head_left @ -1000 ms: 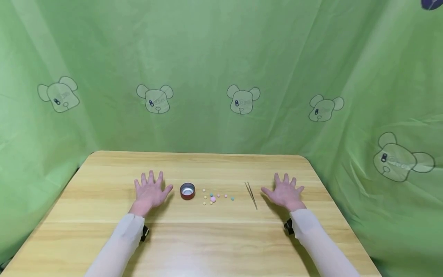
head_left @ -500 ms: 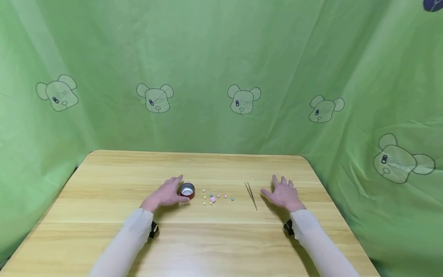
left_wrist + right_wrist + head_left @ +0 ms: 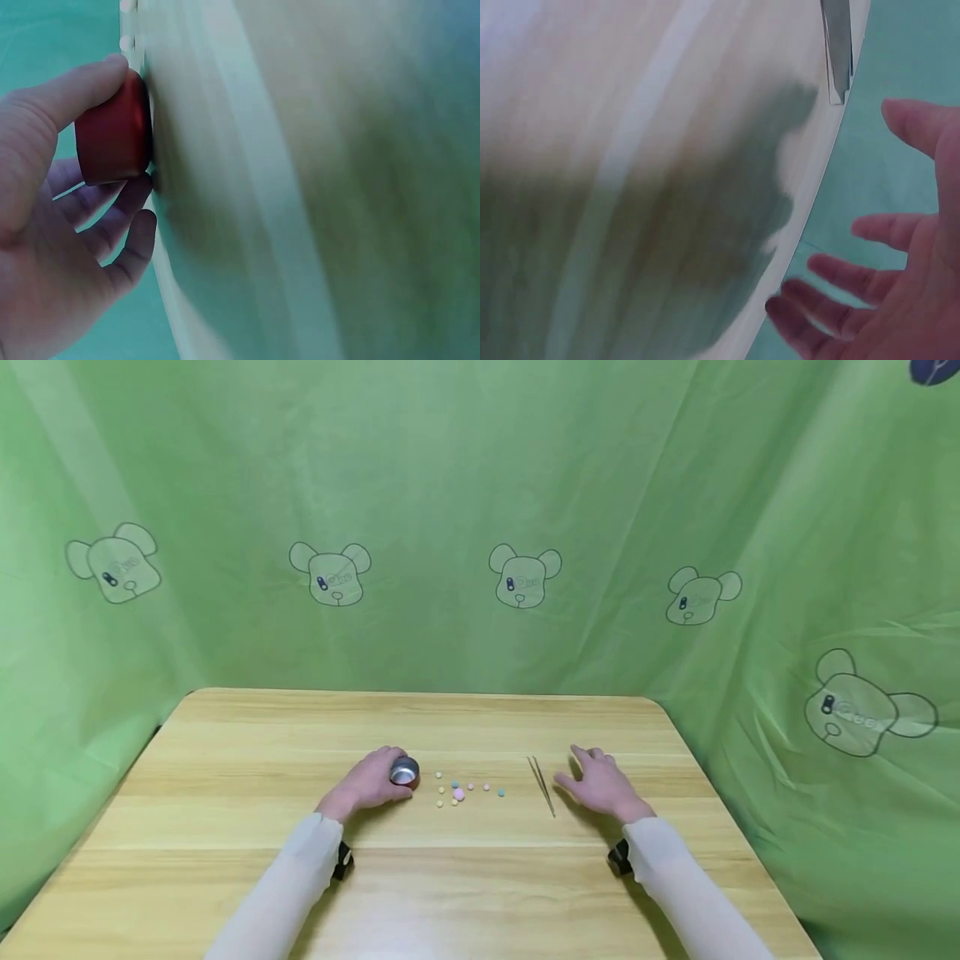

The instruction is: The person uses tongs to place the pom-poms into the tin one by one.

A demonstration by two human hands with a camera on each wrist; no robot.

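A small round open tin point(image 3: 404, 771), red outside and silvery inside, is on the left part of the wooden table. My left hand point(image 3: 367, 781) grips it from the left. In the left wrist view, the thumb lies on one side of the tin's red wall point(image 3: 116, 135) and the fingers curl round the other. My right hand point(image 3: 600, 785) hovers above the table with loosely spread fingers, holding nothing. Just left of it lies a pair of thin metal tweezers point(image 3: 542, 787), apart from the fingers; part of the tweezers also shows in the right wrist view.
Between tin and tweezers lie several small beads: a larger pink bead point(image 3: 459, 794), a blue bead point(image 3: 502, 792), a pale yellow bead point(image 3: 439, 804) and others. The wooden table point(image 3: 450, 877) ends at a green curtain point(image 3: 435, 635) behind and at both sides.
My left hand has moved right, from flat and spread beside the tin to gripping it. My right hand has shifted slightly left towards the tweezers, its fingers less spread.
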